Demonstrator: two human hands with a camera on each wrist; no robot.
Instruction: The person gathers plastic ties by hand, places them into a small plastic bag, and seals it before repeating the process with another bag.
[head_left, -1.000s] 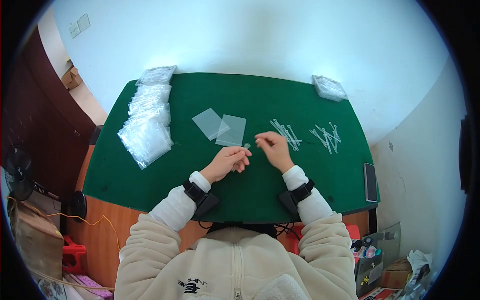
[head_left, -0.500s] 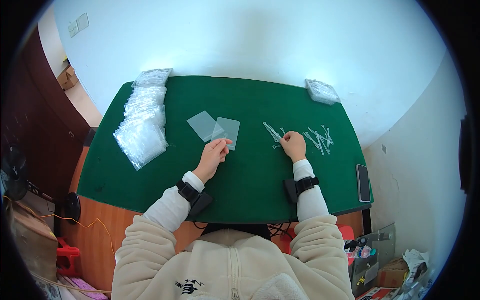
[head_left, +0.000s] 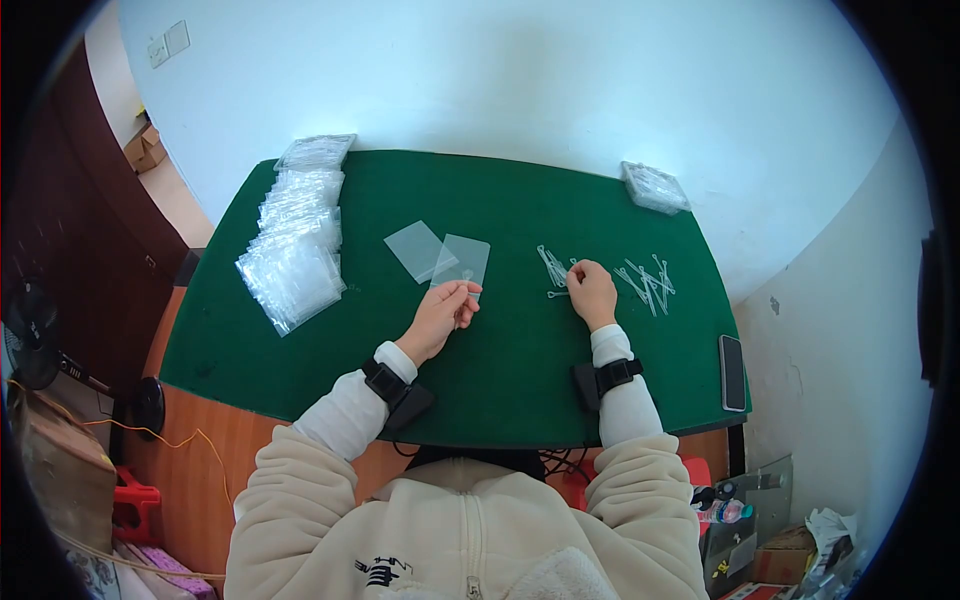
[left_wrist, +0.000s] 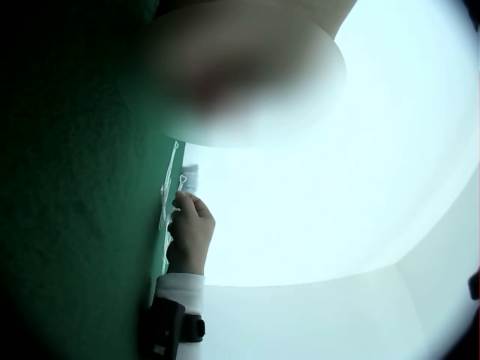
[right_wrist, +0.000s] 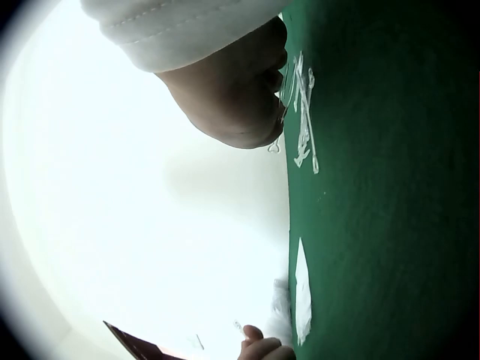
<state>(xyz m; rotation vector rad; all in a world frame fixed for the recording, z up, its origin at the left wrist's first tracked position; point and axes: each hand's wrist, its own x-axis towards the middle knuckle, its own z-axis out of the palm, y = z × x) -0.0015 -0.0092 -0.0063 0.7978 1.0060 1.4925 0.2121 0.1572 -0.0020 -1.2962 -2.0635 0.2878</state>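
My left hand point(head_left: 440, 315) pinches a thin clear stick with a round end point(head_left: 467, 275), which shows just past the fingertips. Below it on the green table lie two flat translucent sheets point(head_left: 412, 250) that overlap. My right hand point(head_left: 592, 295) is at the nearer pile of clear sticks point(head_left: 550, 265), thumb and finger pinched together. In the right wrist view, a clear loop-ended stick point(right_wrist: 274, 146) pokes out from the right fingers. The left wrist view is blurred close up, but the right hand point(left_wrist: 191, 229) shows there with a looped stick tip point(left_wrist: 182, 180) above its fingers.
A second group of clear sticks point(head_left: 650, 283) lies right of the right hand. A long row of clear plastic packets point(head_left: 295, 250) runs down the left side. A packet stack point(head_left: 655, 187) sits at the back right corner, and a phone point(head_left: 733, 372) near the right edge.
My right hand has moved right, from near the left hand to the stick pile, and its fingers have closed there. The left hand has moved slightly left over the sheets, still holding its stick.
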